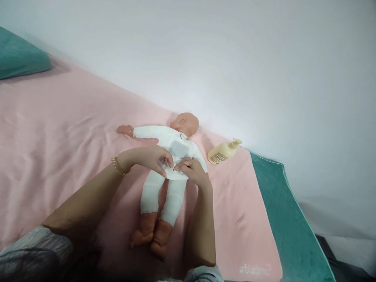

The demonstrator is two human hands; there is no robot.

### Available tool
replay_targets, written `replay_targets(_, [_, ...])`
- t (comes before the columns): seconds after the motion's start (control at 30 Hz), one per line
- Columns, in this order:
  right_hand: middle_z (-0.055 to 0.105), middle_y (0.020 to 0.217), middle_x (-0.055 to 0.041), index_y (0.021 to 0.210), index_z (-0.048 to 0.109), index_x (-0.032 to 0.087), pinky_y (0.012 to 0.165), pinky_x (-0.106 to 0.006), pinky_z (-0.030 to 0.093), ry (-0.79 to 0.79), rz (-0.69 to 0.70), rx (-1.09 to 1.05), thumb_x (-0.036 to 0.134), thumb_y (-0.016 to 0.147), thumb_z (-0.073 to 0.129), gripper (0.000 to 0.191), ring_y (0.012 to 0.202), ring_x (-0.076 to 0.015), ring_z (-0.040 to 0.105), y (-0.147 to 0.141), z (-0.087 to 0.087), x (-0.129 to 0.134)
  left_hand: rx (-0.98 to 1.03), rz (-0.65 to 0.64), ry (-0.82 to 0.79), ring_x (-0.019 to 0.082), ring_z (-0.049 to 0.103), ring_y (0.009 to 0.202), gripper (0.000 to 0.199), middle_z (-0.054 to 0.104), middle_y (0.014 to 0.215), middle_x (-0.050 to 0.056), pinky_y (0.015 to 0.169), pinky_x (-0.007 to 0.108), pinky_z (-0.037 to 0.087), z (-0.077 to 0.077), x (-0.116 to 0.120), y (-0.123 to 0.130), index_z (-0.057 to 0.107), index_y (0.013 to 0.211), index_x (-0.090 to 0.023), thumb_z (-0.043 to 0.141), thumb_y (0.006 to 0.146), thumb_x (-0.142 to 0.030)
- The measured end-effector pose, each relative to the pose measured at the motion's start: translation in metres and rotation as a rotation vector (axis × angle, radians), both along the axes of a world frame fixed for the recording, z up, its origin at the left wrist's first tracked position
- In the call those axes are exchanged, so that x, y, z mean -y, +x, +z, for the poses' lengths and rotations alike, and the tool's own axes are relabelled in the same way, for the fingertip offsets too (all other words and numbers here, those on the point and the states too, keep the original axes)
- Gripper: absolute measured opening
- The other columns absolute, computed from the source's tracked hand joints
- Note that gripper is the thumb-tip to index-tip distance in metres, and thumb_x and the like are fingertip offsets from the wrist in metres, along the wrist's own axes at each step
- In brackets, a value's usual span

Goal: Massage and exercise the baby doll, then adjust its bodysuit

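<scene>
A baby doll [178,137] in a white cloth body lies on the pink sheet, its head at the far end and its feet towards me. A grey-blue patch [179,149] shows on its torso. My left hand [157,158] is at the doll's lower torso, thumb and fingers closed in a pinch on the white cloth. Close beside it, my right hand [189,168] pinches the same cloth, its fingertips almost meeting the left ones. The cloth bunches slightly between them. A beaded bracelet [118,166] circles my left wrist.
To the right of the doll, a yellow pump bottle [220,152] lies tilted on the pink sheet [73,105]. Green cloth [273,196] borders the sheet on the right, and a green cushion-like item [22,55] is at the far left. A white wall [235,66] rises behind.
</scene>
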State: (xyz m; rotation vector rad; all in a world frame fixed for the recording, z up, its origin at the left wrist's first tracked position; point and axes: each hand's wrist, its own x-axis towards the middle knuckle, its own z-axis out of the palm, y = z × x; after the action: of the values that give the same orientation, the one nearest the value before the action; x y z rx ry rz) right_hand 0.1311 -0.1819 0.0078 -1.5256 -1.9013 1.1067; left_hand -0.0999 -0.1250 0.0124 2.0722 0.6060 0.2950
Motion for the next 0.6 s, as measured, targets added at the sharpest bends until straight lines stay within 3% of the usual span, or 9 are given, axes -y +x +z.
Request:
replay_targets(0.1, [0.071,0.083,-0.0012,0.078,0.080,0.024,0.071,-0.027,0.043,0.005,-0.002,-0.041,0.023,0.083,0.057,0.024,0.082,-0.0162,0.060,0.001,0.001,-0.001,-0.010,-0.005,-0.015,0.025,0.064,0.095,0.041,0.073,0.105,0.009,0.082,0.033,0.052,0.003,0.000,0.000,0.072,0.105,-0.018,0.074,0.073,-0.044])
replay_targets(0.33, [0.069,0.083,-0.0015,0.077,0.080,0.024,0.073,-0.027,0.043,0.091,-0.150,-0.158,0.024,0.083,0.055,0.026,0.081,-0.0165,0.059,0.006,0.000,-0.004,0.029,0.152,0.009,0.025,0.063,0.098,0.037,0.072,0.106,0.006,0.083,0.032,0.049,0.005,-0.002,0.000,0.072,0.101,-0.017,0.064,0.083,-0.049])
replay_targets(0.6, [0.070,0.082,-0.0008,0.075,0.078,0.021,0.070,-0.027,0.041,0.061,-0.083,-0.038,0.024,0.084,0.052,0.027,0.077,-0.0159,0.059,0.000,-0.009,-0.009,-0.030,0.115,0.015,0.024,0.066,0.102,0.026,0.073,0.108,0.004,0.085,0.030,0.049,-0.001,-0.002,0.005,0.072,0.095,-0.022,0.065,0.079,-0.041])
